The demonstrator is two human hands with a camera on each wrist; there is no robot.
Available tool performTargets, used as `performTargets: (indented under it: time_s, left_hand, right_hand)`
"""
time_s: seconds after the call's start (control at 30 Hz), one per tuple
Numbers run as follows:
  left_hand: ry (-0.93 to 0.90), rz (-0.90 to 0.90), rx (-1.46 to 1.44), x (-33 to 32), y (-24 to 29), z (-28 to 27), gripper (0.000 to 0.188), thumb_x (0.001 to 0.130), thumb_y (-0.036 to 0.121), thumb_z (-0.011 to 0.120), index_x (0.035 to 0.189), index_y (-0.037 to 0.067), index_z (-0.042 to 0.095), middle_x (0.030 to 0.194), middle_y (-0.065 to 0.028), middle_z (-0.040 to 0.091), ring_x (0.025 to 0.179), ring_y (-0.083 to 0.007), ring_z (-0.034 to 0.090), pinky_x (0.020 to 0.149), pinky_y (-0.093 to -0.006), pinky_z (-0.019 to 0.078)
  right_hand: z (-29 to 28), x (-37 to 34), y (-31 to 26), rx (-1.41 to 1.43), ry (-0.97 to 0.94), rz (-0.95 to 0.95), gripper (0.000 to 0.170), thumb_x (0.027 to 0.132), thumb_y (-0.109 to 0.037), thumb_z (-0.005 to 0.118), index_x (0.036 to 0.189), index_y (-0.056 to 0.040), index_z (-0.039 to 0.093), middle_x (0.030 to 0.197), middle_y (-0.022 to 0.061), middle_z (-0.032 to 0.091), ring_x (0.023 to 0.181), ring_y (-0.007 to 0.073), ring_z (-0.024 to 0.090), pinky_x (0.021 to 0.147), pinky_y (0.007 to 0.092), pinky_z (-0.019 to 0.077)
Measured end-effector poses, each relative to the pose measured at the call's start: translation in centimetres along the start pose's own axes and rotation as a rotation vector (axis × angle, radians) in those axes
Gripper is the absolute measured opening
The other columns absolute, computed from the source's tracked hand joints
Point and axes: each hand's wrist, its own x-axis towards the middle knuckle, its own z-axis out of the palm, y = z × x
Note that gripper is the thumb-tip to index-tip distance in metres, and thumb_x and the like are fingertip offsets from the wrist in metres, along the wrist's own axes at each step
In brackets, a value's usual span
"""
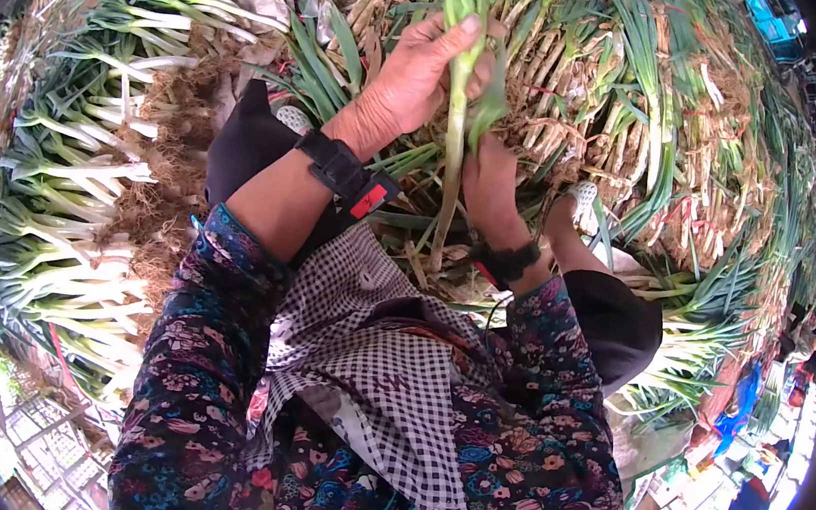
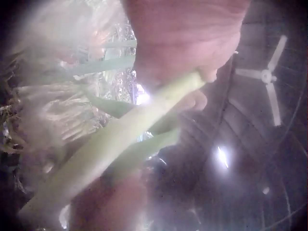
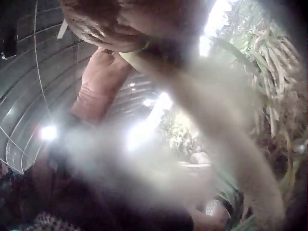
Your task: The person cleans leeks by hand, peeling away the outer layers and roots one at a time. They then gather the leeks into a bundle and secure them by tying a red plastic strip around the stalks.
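Near the top middle of the head view my left hand grips a long green onion by its upper shaft, thumb lying along it. The stalk hangs nearly upright, its green leaves above the hand and its pale end towards the lap. Just right of the stalk, my right hand pinches a blurred strip of green leaf, its fingers partly hidden. In the left wrist view the pale shaft runs slantwise below the left hand. Haze blurs the right wrist view, where the right hand fills the top.
At the left lies a long row of green onions with white shafts and brown bushy roots. Heaped, untrimmed green onions cover the ground ahead and to the right. A checked apron covers the lap between the knees.
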Motion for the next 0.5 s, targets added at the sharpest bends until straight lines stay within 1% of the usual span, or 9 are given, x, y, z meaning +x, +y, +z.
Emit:
performTargets:
  time_s: [0.07, 0.1, 0.13, 0.2, 0.27, 0.3, 0.4, 0.43, 0.5]
  left_hand:
    - [0.080, 0.116, -0.221, 1.0, 2.0, -1.2, 0.038, 0.094, 0.036, 0.057, 0.114, 0.003, 0.055, 0.080, -0.0031, 0.057, 0.064, -0.0099, 0.049, 0.060, -0.0232, 0.0414]
    - [0.107, 0.210, -0.112, 1.6, 3.7, -2.2, 0.036, 0.094, 0.035, 0.057, 0.113, 0.004, 0.055, 0.081, -0.0033, 0.057, 0.064, -0.0096, 0.048, 0.060, -0.0231, 0.0412]
    - [0.141, 0.310, -0.005, 1.9, 5.3, -3.1, 0.035, 0.094, 0.034, 0.057, 0.113, 0.005, 0.055, 0.083, -0.0034, 0.057, 0.063, -0.0094, 0.047, 0.060, -0.0231, 0.0409]
    - [0.122, 0.277, -0.101, 2.1, 6.4, -4.0, 0.032, 0.093, 0.030, 0.059, 0.113, 0.005, 0.055, 0.087, -0.0061, 0.059, 0.066, -0.0115, 0.049, 0.063, -0.0243, 0.0422]
    - [0.160, 0.262, -0.084, 1.9, 6.1, -2.1, 0.031, 0.092, 0.025, 0.060, 0.113, 0.003, 0.055, 0.088, -0.0083, 0.060, 0.068, -0.0143, 0.049, 0.065, -0.0253, 0.0421]
    - [0.077, 0.167, -0.169, 2.3, 5.7, -3.4, 0.032, 0.092, 0.020, 0.060, 0.117, 0.001, 0.053, 0.096, -0.0130, 0.063, 0.081, -0.0198, 0.058, 0.077, -0.0299, 0.0484]
    - [0.086, 0.133, 0.001, 2.3, 5.3, -1.6, 0.037, 0.092, 0.016, 0.059, 0.122, -0.002, 0.050, 0.106, -0.0168, 0.062, 0.099, -0.0267, 0.061, 0.093, -0.0382, 0.0490]
    - [0.050, 0.082, -0.078, 2.3, 4.7, -2.1, 0.041, 0.092, 0.015, 0.059, 0.126, -0.005, 0.047, 0.113, -0.0193, 0.061, 0.113, -0.0310, 0.058, 0.103, -0.0441, 0.0440]
    - [0.051, 0.088, -0.094, 2.4, 3.8, -1.8, 0.041, 0.092, 0.015, 0.059, 0.126, -0.004, 0.047, 0.114, -0.0190, 0.060, 0.112, -0.0309, 0.058, 0.102, -0.0435, 0.0452]
  right_hand:
    - [0.5, -6.0, 4.5, -0.064, -0.263, -0.138, 0.017, 0.074, -0.001, 0.055, 0.092, 0.0000, 0.055, 0.085, 0.0202, 0.059, 0.082, 0.0402, 0.057, 0.071, 0.0471, 0.0461]
    - [0.2, -9.7, 6.2, 0.009, -0.383, -0.264, 0.020, 0.075, -0.002, 0.055, 0.094, -0.0010, 0.057, 0.089, 0.0198, 0.060, 0.086, 0.0390, 0.058, 0.076, 0.0462, 0.0478]
    - [0.8, -13.5, 9.0, -0.275, -0.935, 0.072, 0.025, 0.076, -0.007, 0.056, 0.101, -0.0056, 0.062, 0.095, 0.0185, 0.063, 0.095, 0.0378, 0.060, 0.083, 0.0440, 0.0495]
    - [-2.1, -16.2, 9.6, -0.340, -1.150, 0.290, 0.025, 0.080, -0.013, 0.058, 0.104, -0.0057, 0.062, 0.098, 0.0211, 0.064, 0.095, 0.0387, 0.062, 0.080, 0.0441, 0.0503]
    - [-3.2, -11.8, 8.7, -0.116, -0.907, 0.184, 0.021, 0.082, -0.011, 0.057, 0.101, -0.0021, 0.060, 0.096, 0.0217, 0.063, 0.092, 0.0368, 0.063, 0.076, 0.0438, 0.0499]
    - [-3.9, -8.9, 7.1, -0.054, -0.645, 0.166, 0.020, 0.082, -0.009, 0.058, 0.100, -0.0015, 0.059, 0.092, 0.0211, 0.063, 0.088, 0.0351, 0.064, 0.074, 0.0433, 0.0499]
    - [-5.6, 0.2, -1.0, 0.129, 0.020, 0.157, 0.016, 0.081, -0.001, 0.061, 0.098, -0.0013, 0.059, 0.085, 0.0169, 0.062, 0.074, 0.0321, 0.064, 0.069, 0.0411, 0.0509]
    - [-6.0, 2.3, -3.7, 0.071, 0.090, -0.009, 0.020, 0.080, 0.000, 0.062, 0.100, -0.0013, 0.058, 0.089, 0.0163, 0.061, 0.076, 0.0309, 0.063, 0.069, 0.0403, 0.0508]
    - [-5.1, 5.0, -6.7, 0.013, 0.158, -0.169, 0.023, 0.080, 0.001, 0.064, 0.102, -0.0014, 0.057, 0.094, 0.0157, 0.059, 0.078, 0.0297, 0.063, 0.069, 0.0394, 0.0507]
